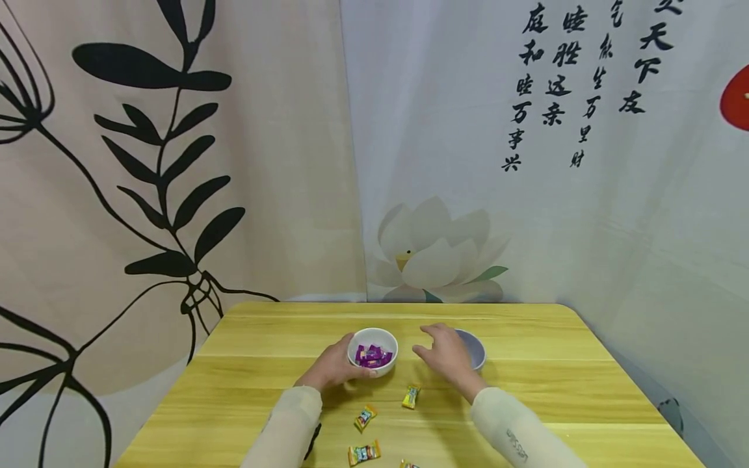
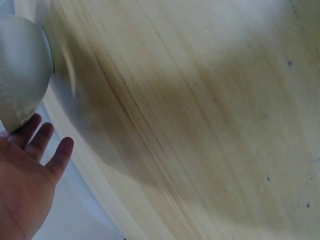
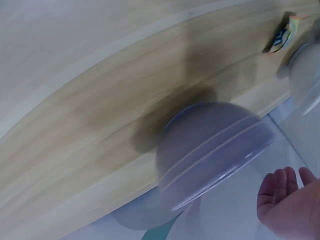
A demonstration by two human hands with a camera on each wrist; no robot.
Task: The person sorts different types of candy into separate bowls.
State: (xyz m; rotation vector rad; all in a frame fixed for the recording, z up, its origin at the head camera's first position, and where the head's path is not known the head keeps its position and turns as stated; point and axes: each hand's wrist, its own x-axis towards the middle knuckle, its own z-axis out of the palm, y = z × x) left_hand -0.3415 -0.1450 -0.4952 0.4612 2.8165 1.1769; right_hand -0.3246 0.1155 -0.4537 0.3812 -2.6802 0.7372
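A white bowl with several purple-wrapped candies in it stands on the table. My left hand grips its left side, thumb along the near side and fingers round the back; in the left wrist view, fingers touch the bowl's outer wall. To the right sits a lavender bowl, whose inside is partly hidden behind my right hand. That hand hovers left of this bowl with fingers loosely bent and nothing between them. The right wrist view shows the lavender bowl apart from the fingers.
Yellow-wrapped candies lie nearer on the wooden table: one candy between the arms, a second candy, a third candy, and one cut off at the frame's bottom. A printed curtain hangs behind the table's far edge.
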